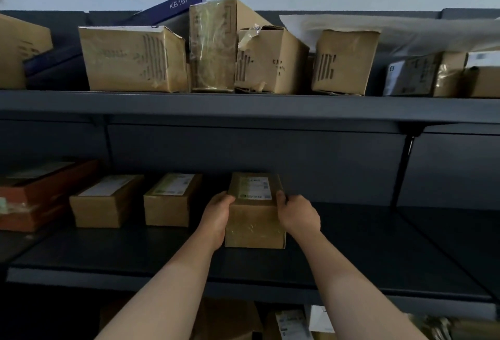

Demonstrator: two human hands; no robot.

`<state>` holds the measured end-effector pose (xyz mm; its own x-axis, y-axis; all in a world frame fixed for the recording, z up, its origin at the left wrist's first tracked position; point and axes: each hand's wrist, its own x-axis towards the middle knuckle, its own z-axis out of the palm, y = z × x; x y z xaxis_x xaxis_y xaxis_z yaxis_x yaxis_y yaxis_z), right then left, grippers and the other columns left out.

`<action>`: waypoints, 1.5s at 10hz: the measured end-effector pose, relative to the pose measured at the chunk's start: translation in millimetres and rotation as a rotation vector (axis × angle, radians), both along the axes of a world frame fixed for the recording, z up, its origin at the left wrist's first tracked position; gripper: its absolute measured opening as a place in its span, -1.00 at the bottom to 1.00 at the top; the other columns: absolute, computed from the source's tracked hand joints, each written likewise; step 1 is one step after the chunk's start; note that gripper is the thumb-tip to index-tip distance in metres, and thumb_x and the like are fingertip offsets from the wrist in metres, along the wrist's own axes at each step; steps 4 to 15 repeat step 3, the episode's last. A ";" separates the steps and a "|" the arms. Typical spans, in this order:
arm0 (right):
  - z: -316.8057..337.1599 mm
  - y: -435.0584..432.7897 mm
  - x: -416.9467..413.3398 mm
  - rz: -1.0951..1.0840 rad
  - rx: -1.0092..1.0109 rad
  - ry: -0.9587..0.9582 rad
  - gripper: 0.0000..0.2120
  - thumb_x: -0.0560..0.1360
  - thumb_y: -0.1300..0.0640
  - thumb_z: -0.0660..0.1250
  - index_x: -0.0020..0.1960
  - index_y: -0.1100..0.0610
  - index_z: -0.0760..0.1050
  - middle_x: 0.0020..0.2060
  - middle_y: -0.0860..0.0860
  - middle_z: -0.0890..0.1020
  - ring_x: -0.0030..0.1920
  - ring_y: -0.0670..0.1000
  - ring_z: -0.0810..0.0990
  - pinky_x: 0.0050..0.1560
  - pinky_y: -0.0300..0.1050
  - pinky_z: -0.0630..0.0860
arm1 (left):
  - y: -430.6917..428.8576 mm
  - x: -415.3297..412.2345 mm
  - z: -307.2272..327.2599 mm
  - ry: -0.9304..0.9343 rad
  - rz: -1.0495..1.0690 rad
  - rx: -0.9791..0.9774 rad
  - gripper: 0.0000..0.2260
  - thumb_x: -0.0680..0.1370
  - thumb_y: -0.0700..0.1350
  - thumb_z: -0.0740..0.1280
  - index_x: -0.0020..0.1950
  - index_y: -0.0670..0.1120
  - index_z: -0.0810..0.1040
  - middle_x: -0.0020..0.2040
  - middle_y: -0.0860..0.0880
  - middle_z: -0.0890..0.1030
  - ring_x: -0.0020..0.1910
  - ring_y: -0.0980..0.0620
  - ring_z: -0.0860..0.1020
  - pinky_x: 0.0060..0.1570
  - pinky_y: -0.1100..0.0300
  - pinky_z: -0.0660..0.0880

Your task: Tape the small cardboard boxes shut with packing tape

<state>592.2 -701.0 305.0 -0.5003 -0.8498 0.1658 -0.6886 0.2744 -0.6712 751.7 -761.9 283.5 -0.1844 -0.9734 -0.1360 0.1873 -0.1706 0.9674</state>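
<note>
Small brown cardboard box [254, 227] with a white printed label [255, 188] on its top sits on a dark grey metal shelf [365, 253], roughly centre frame, flaps closed. The person's left hand [216, 215] grips the box's left side, fingers curled round the upper left edge. The right hand [299, 215] grips the right side, thumb on the top edge beside the label. Both forearms reach in from the bottom of the frame. The box's front face looks slightly glossy, possibly tape, but the dim light makes that unclear.

Left of the held box, same shelf: a second small brown labelled box [169, 204], apart from it, then a third small brown labelled box [104, 204] further left. Beyond those, at the far left, a flat reddish-brown carton [40, 196].

Above the held box, an upper grey shelf board [243, 105] carries a row of larger worn tan cardboard boxes [135, 60], one standing upright and wrapped in clear film [212, 47]. Behind them leans a dark blue box printed KB161 [173, 6]. Up and to the right of the held box, a sheet of clear plastic [392, 31] lies over the boxes.

Below the held box, under the shelf edge, more labelled packages [290, 323] show in shadow, detail not readable.
</note>
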 end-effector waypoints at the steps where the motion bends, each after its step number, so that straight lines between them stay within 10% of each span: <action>1: -0.4 0.3 7.8 -0.014 0.009 -0.036 -0.57 0.63 -0.19 0.00 -0.18 0.05 0.43 -0.27 0.03 0.59 -0.27 0.01 0.59 -0.27 -0.08 0.51 | -5.4 3.0 -1.8 -0.060 -0.003 -0.009 -0.55 0.58 0.07 0.27 0.46 0.05 0.35 0.17 -0.10 0.59 0.08 -0.08 0.59 -0.05 0.06 0.55; 3: 3.3 9.4 15.5 -0.016 -0.039 -0.074 -0.52 0.62 -0.23 0.00 0.12 0.12 0.47 -0.18 0.00 0.56 -0.21 -0.03 0.56 -0.25 -0.08 0.51 | -7.8 17.8 4.1 -0.176 0.009 -0.058 -0.63 0.59 0.16 0.21 0.32 0.01 0.45 0.29 -0.06 0.51 0.21 -0.09 0.49 0.29 0.01 0.38; 15: 3.3 9.4 15.5 -0.016 -0.039 -0.074 -0.52 0.62 -0.23 0.00 0.12 0.12 0.47 -0.18 0.00 0.56 -0.21 -0.03 0.56 -0.25 -0.08 0.51 | -7.8 17.8 4.1 -0.176 0.009 -0.058 -0.63 0.59 0.16 0.21 0.32 0.01 0.45 0.29 -0.06 0.51 0.21 -0.09 0.49 0.29 0.01 0.38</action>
